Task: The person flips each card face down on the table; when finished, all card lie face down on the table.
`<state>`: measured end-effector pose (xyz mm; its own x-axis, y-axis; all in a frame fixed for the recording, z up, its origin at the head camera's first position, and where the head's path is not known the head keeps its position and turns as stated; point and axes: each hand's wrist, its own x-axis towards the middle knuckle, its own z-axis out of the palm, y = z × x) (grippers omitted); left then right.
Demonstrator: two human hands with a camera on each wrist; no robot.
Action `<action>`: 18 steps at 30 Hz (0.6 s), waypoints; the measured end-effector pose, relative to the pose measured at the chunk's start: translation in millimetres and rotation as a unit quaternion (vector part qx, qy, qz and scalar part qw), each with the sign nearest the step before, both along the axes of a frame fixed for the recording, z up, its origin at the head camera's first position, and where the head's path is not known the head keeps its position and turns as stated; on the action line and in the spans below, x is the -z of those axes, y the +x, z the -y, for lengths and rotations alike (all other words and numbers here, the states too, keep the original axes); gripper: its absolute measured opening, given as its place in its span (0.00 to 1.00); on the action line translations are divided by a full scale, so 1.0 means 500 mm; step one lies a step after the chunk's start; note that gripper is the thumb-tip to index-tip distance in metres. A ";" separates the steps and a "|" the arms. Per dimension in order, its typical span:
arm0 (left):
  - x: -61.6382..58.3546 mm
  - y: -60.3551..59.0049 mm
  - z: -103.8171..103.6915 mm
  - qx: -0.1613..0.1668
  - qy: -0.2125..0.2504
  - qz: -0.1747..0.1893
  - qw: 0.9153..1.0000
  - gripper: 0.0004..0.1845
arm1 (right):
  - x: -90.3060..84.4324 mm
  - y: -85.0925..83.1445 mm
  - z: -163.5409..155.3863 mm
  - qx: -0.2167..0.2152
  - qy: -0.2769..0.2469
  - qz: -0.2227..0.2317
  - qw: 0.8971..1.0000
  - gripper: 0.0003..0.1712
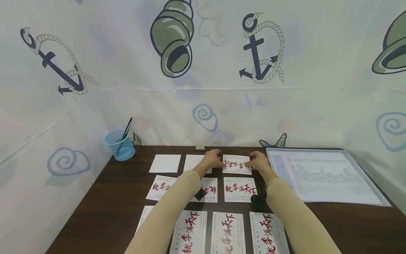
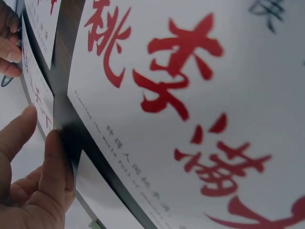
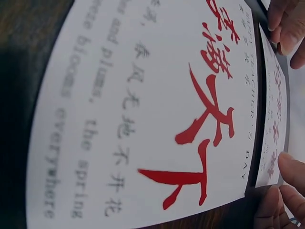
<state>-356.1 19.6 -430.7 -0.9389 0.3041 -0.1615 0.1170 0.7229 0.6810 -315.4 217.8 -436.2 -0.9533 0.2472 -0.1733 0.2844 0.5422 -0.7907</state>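
My left hand (image 1: 211, 160) and right hand (image 1: 259, 163) are at opposite side edges of a white card (image 1: 236, 168) with red brush characters, at the right end of the back row. Its lettering appears upside down from my side. In the left wrist view, the left thumb and fingers (image 2: 52, 167) pinch one edge of it. The right wrist view has the right thumb (image 3: 291, 169) over the other edge, fingers beneath. Just in front lies a similar card (image 1: 240, 188), its characters upright. Left of the hands are two blank white cards (image 1: 165, 163), one partly covered by the left hand.
Longer printed cards (image 1: 227, 233) lie in the front row, partly under the forearms. A large sheet of printed text (image 1: 326, 176) is at the right. A blue cup (image 1: 122, 146) holding pens stands at the back left. A patterned cloth (image 1: 142, 106) hangs behind the dark table (image 1: 95, 208).
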 end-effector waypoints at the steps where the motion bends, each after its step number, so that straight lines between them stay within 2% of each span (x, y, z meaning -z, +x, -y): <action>1: 0.000 0.000 -0.002 -0.001 -0.003 0.000 1.000 0.39 | 0.001 -0.001 0.000 0.000 0.004 0.000 1.000 0.32; 7: -0.002 0.003 -0.010 0.003 -0.019 -0.004 1.000 0.39 | 0.006 -0.004 0.000 -0.008 0.030 -0.005 0.999 0.31; 14: -0.005 0.003 -0.018 0.021 -0.065 -0.028 0.997 0.36 | 0.002 -0.008 0.000 -0.018 0.066 -0.012 0.998 0.29; 18: -0.007 0.003 -0.020 0.026 -0.064 -0.019 0.997 0.35 | 0.002 -0.010 0.000 -0.020 0.077 -0.007 0.997 0.28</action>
<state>-354.5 29.8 -427.2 -0.9286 0.3314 -0.1673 0.1797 0.7957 0.5785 -320.6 217.9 -437.2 -0.9650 0.2317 -0.1228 0.2495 0.6675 -0.7016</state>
